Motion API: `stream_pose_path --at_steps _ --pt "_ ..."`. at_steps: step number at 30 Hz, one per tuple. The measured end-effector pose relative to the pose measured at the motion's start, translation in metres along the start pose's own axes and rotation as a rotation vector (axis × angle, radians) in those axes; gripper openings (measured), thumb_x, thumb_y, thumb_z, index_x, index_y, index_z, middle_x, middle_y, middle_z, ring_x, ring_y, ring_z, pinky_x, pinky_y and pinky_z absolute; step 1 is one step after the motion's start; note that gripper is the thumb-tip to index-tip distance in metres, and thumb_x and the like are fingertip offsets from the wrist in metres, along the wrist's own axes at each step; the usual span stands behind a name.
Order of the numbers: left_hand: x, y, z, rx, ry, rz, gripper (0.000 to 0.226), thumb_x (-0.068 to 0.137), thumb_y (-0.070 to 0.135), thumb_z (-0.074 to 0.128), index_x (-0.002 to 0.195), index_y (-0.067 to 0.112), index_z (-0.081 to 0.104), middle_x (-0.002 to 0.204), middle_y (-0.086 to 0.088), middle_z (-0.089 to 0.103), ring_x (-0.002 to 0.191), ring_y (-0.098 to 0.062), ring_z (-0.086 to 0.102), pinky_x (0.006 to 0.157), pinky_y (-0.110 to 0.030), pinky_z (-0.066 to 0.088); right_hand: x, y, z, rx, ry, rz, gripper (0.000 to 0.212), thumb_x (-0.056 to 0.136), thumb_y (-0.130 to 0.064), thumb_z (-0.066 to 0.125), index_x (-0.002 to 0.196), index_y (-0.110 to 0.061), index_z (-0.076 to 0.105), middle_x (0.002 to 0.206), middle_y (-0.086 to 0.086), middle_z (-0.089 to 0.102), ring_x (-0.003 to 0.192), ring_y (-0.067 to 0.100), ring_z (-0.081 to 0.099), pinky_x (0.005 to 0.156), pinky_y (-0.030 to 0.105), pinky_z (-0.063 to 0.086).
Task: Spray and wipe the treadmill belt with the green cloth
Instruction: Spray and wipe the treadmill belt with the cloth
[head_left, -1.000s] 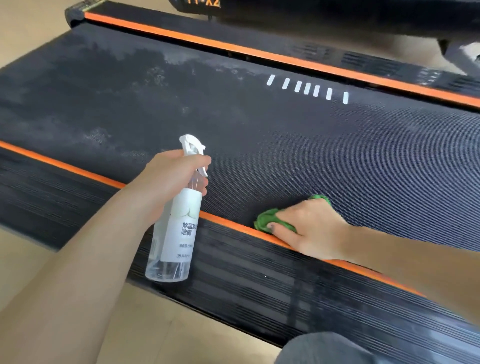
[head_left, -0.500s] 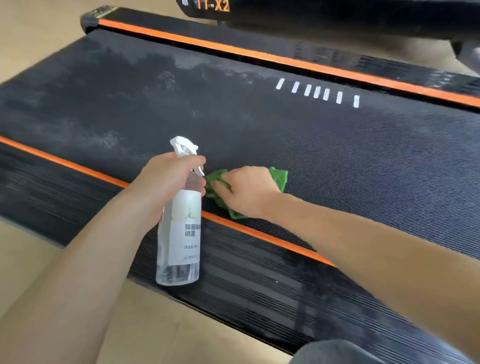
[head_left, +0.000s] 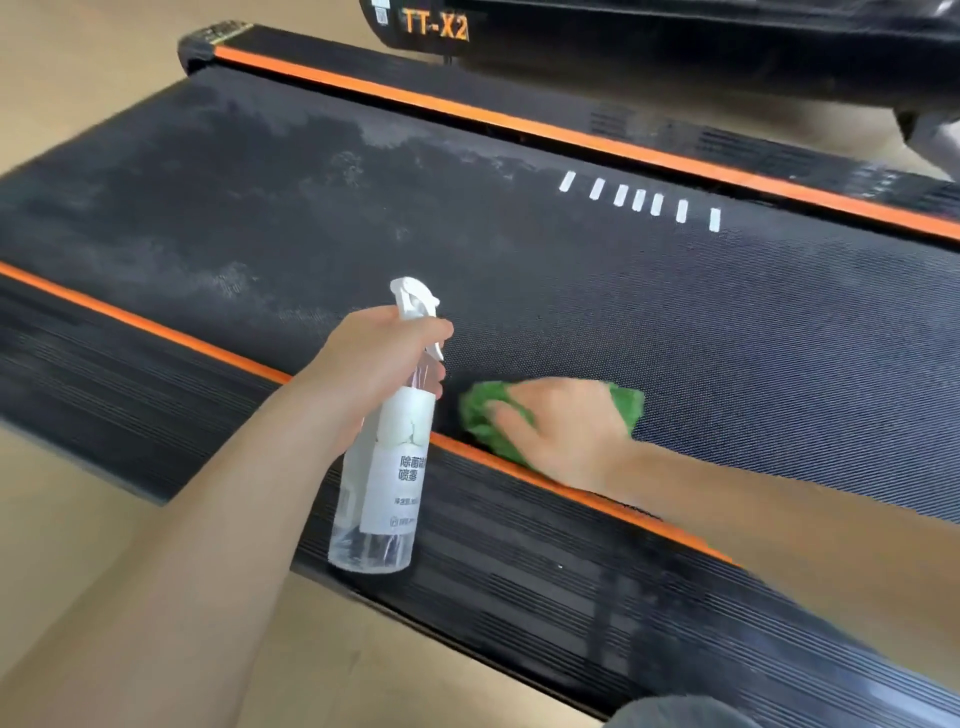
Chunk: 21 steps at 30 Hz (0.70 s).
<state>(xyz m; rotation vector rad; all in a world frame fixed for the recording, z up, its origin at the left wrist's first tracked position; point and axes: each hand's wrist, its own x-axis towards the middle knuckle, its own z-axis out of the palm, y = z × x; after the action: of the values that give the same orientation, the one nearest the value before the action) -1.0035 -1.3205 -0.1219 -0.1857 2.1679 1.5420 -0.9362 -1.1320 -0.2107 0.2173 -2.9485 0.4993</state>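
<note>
Wiping the near edge of the treadmill belt (head_left: 675, 322).
The right hand (head_left: 563, 428) pressed the green cloth (head_left: 480, 415) flat-fingered beside the orange strip (head_left: 156, 325); the left hand (head_left: 371, 366) gripped the spray bottle (head_left: 387, 488).

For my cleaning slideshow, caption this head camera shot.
Left hand holds a spray bottle while right hand presses a green cloth on the treadmill belt.

Left hand (head_left: 374, 364) curled, right hand (head_left: 566, 431) flat.
</note>
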Motion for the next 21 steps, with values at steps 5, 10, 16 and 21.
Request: stream_pose_path --at_steps 5,10,16,21 --pt "-0.006 -0.002 -0.022 0.085 0.106 0.039 0.018 0.093 0.03 0.069 0.088 0.013 0.071 0.071 -0.007 0.079 0.076 -0.026 0.075 0.087 -0.043 0.06 0.087 -0.063 0.034 0.056 -0.028 0.089 0.043 0.1 -0.042 0.037 0.061 -0.024 0.035 0.063 -0.008 0.044 0.074 0.024 0.057 0.061 0.034 0.031" --pt "0.002 -0.011 -0.047 -0.017 0.139 -0.034 0.017 0.094 0.028 0.072 0.089 0.012 0.07 0.065 -0.007 0.074 0.055 -0.02 0.068 0.06 -0.028 0.056 0.03 -0.033 0.012 0.01 -0.12 -0.156 0.031 0.1 -0.051 0.033 0.085 -0.033 0.053 0.082 -0.004 0.068 0.078 0.023 0.064 0.066 0.035 0.046" --pt "0.017 -0.02 -0.059 -0.122 0.09 -0.081 0.018 0.094 0.03 0.073 0.091 0.012 0.07 0.065 -0.006 0.075 0.052 -0.017 0.069 0.057 -0.026 0.054 -0.053 0.043 -0.033 -0.149 -0.19 -0.177 0.056 0.101 -0.06 0.019 0.079 -0.027 0.058 0.069 -0.014 0.059 0.065 0.012 0.06 0.056 0.029 0.043" --pt "0.023 -0.023 -0.066 -0.156 0.07 -0.072 0.017 0.096 0.027 0.071 0.089 0.012 0.068 0.06 -0.005 0.073 0.047 -0.015 0.067 0.046 -0.019 0.053 0.029 -0.005 -0.011 0.235 -0.02 0.199 0.04 0.101 -0.052 0.038 0.073 -0.03 0.055 0.064 -0.015 0.061 0.062 0.005 0.056 0.063 0.034 0.044"
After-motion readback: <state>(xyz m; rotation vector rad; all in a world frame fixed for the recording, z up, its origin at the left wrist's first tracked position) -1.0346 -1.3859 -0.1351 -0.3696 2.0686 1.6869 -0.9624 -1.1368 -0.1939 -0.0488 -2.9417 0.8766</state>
